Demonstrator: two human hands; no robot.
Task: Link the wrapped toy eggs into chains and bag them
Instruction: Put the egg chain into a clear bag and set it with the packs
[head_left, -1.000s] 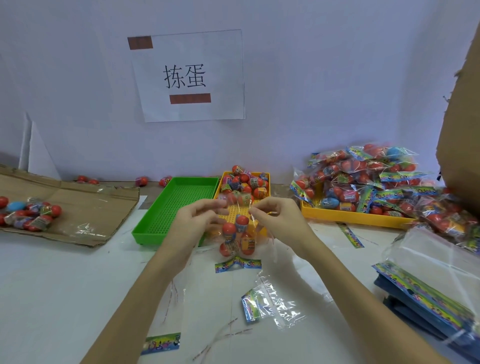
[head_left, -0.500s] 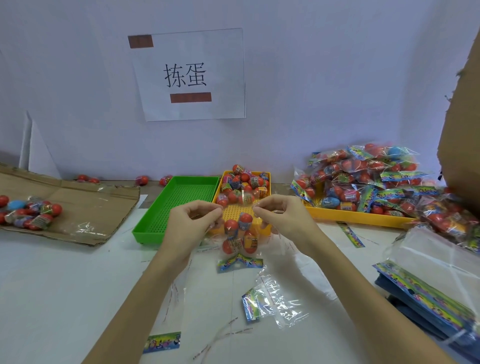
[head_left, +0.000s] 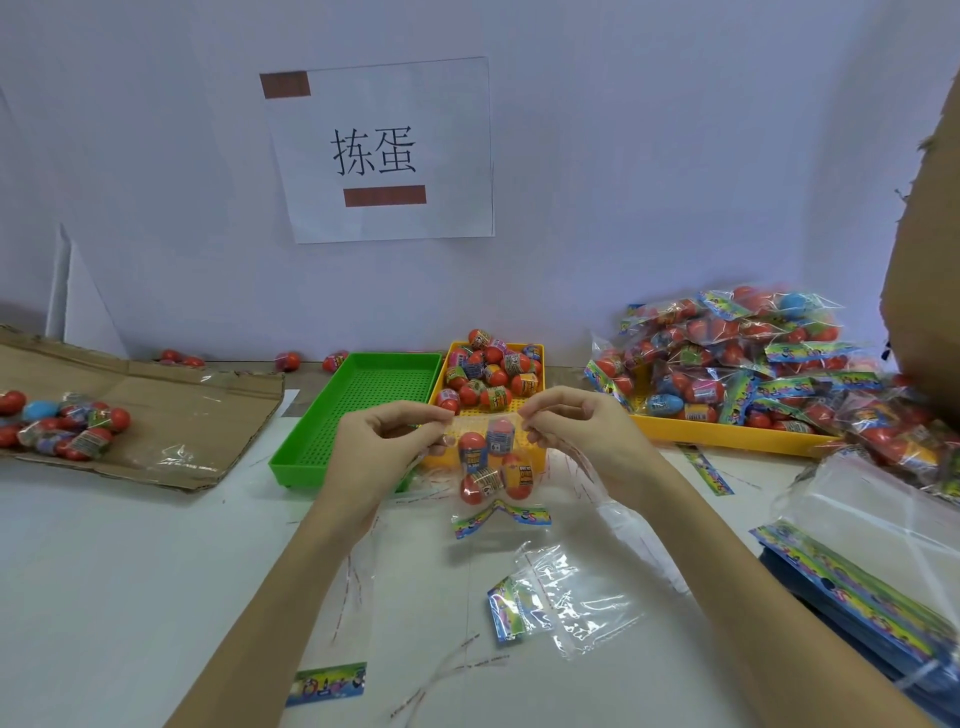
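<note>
Toy eggs (head_left: 493, 465), red with printed wrap bands, hang inside a clear bag (head_left: 496, 483) held up between the two hands over the white tabletop (head_left: 130, 571). The left hand (head_left: 382, 447) has its grip pinched on the bag's top edge at one corner, thumb against fingertip, the other fingers curled. The right hand (head_left: 579, 434) has the same pinching grip on the opposite corner, so the bag's mouth is stretched taut between them. The bag's colourful printed strip (head_left: 501, 518) hangs at its bottom, just above the tabletop.

Directly behind the two grips sits a small yellow tray (head_left: 540, 349) heaped with loose eggs, and beside it, behind the left grip, a green tray (head_left: 363, 395). Beyond the right grip a larger yellow tray (head_left: 727, 434) carries a pile of filled bags (head_left: 737, 353). Nearer the person than the grips lies an empty clear bag (head_left: 566, 597), and a stack of flat bags (head_left: 872, 566) lies off past the right forearm. Far off past the left grip, flattened cardboard (head_left: 182, 415) holds more wrapped eggs (head_left: 57, 423).
</note>
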